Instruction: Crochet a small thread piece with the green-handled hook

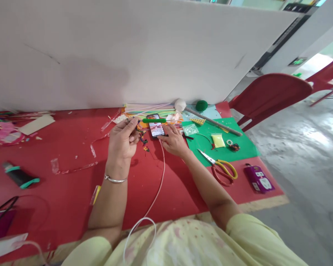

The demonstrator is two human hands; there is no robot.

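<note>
My left hand (124, 138) is closed in a pinch, raised over the red table, with a silver bangle on its wrist. Between its fingers is a green-handled crochet hook (154, 120), pointing level to the right. A small multicoloured yarn piece (143, 140) dangles beside those fingers. Below the hook lies a phone (155, 127) with its screen lit, showing pictures. My right hand (173, 140) is at the phone's lower right edge, fingers stretched out and apart, with a fingertip touching or close to the screen. A pale cable (162, 166) runs from the phone towards my lap.
Scissors (219, 166) with red and yellow handles lie right, near a yellow packet (218, 140) and a purple pack (258, 178). Behind are pale sticks (147, 107), a white ball (180, 105) and a green ball (201, 105). A white panel (100, 55) borders the table's back.
</note>
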